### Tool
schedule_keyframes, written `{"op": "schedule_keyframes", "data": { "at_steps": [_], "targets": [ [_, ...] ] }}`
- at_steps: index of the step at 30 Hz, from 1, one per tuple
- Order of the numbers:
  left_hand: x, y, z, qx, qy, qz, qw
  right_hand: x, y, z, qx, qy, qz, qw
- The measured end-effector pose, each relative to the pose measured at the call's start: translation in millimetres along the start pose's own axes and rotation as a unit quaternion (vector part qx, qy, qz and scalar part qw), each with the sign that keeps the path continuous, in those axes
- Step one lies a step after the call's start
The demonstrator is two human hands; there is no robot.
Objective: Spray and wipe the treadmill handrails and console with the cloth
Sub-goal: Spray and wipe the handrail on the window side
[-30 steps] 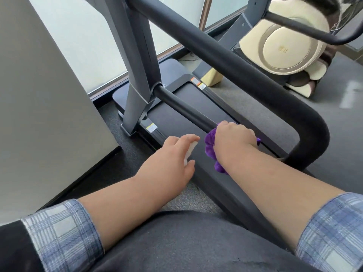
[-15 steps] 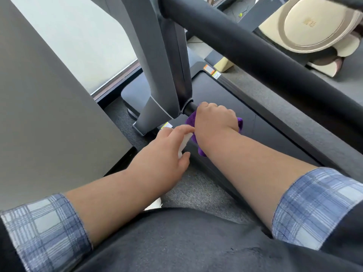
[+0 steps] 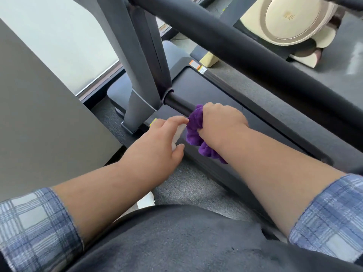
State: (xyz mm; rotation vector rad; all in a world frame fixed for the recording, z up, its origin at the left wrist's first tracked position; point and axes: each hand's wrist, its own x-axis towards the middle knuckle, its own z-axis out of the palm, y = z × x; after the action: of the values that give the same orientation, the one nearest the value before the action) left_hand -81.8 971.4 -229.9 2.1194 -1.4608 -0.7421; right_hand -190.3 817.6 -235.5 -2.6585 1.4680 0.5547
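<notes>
My right hand (image 3: 222, 124) is closed around a purple cloth (image 3: 194, 126), pressing it onto the thin black lower handrail bar (image 3: 176, 104) a short way from the grey upright post (image 3: 141, 55). Cloth hangs below the hand. Just left of it, my left hand (image 3: 157, 146) holds a white object (image 3: 177, 136), mostly hidden by the fingers; I cannot tell what it is. The thick black padded upper handrail (image 3: 225, 42) crosses above both hands. The console is out of view.
The dark treadmill deck (image 3: 216, 91) lies under the bars. A large grey panel (image 3: 39, 114) stands close on the left, with a window behind it. A cream-coloured machine (image 3: 290, 22) sits at the back right on grey carpet. A white shoe tip (image 3: 146, 201) shows below.
My right hand slid the cloth along the lower bar up to the upright post, then back a little way from it. My left hand followed alongside, still holding the white object.
</notes>
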Motion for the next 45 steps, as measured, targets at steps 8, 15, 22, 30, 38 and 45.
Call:
{"op": "schedule_keyframes", "data": {
  "at_steps": [8, 15, 22, 30, 38, 45],
  "targets": [
    [-36.1, 60.8, 58.0, -0.037, -0.008, 0.033, 0.999, -99.0, 107.8, 21.7, -0.052, -0.012, 0.051, 0.997],
    [-50.9, 81.4, 90.5, -0.049, 0.006, 0.021, 0.999, -110.8, 123.6, 37.1, -0.115, 0.009, 0.061, 0.991],
    [-43.6, 56.2, 80.2, -0.052, 0.025, -0.021, 0.998, -86.2, 96.8, 42.0, -0.115, 0.054, 0.050, 0.991],
    [-15.2, 14.8, 34.6, -0.042, 0.013, -0.018, 0.999, -20.1, 17.7, 23.0, -0.090, 0.048, 0.014, 0.995],
    [8.9, -36.7, -15.5, -0.009, -0.017, -0.012, 1.000, 48.5, -73.8, 4.2, -0.061, 0.070, 0.002, 0.996],
    [16.4, -41.5, -25.8, 0.008, -0.039, 0.031, 0.999, 46.8, -77.0, -8.4, -0.049, 0.039, 0.004, 0.998]
  ]
}}
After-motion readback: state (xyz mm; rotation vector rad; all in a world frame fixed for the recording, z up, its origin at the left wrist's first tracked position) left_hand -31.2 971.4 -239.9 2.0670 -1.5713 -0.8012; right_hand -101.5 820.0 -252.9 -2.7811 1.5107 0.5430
